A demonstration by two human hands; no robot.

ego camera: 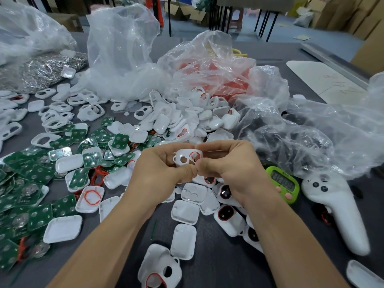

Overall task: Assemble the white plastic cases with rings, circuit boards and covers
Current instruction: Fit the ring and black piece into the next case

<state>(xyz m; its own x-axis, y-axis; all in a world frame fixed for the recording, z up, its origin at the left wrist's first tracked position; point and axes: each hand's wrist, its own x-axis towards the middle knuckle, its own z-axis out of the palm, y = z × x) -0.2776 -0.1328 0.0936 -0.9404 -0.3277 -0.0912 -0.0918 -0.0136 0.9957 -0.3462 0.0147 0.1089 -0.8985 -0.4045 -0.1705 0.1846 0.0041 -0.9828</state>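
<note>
While your left hand (162, 171) pinches the white case (181, 154) above the table (207, 256), hold it level; the red ring (195, 156) sits at its larger opening, so your right hand (226, 165), gripping the other end, should press evenly round the rim.

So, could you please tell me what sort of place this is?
Probably a small factory assembly bench: heaps of white plastic case shells and green rectangular circuit boards on a grey table, brown cardboard cartons stacked behind.
</note>
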